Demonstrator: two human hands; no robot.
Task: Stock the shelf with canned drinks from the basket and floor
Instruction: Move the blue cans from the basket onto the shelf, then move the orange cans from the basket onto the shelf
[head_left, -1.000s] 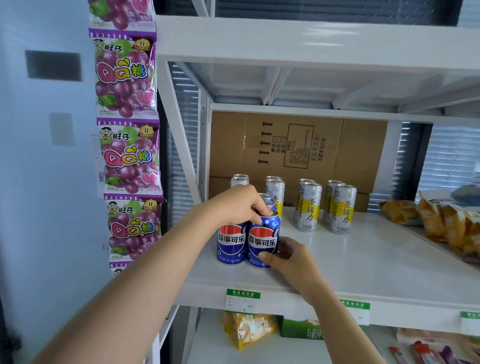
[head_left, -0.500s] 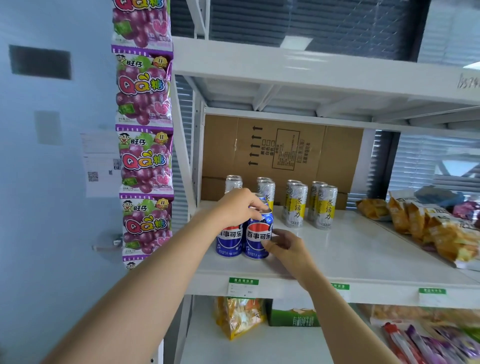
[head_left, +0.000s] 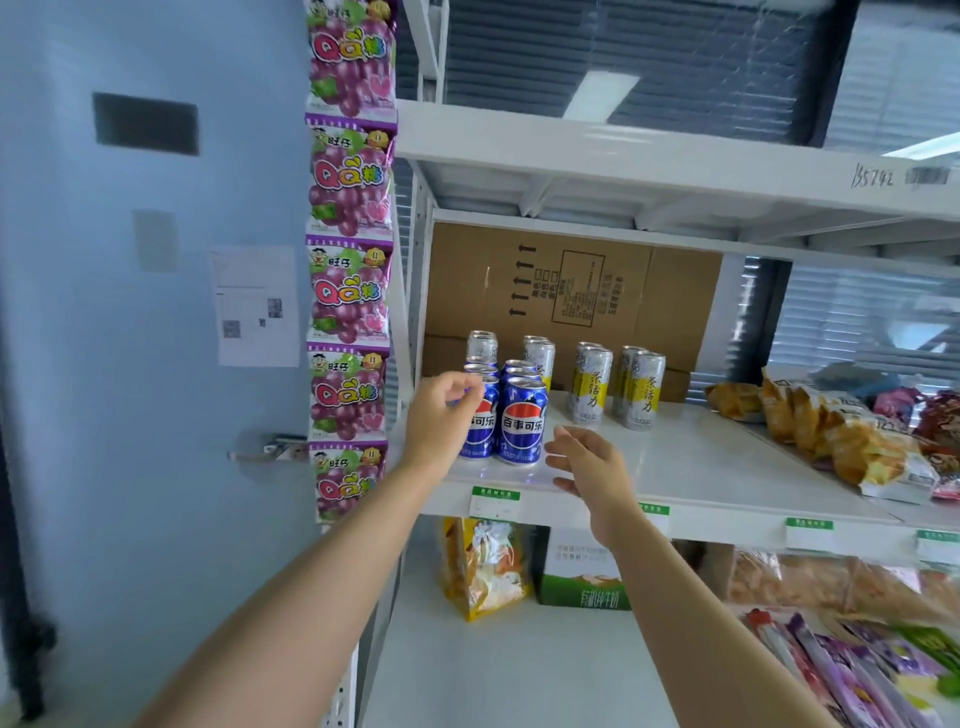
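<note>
Evidently some stocking is done: blue cola cans (head_left: 523, 426) stand upright in two short rows at the left of the shelf (head_left: 727, 467), centre of the frame, with taller yellow-banded cans (head_left: 592, 384) behind them to the right. The right hand (head_left: 587, 462) hovers released, fingers spread, just beside the front row. The left hand (head_left: 441, 415) curls at a can's top; whether it grips, I cannot tell. Neither basket nor floor shows, so what remains is unknown.
</note>
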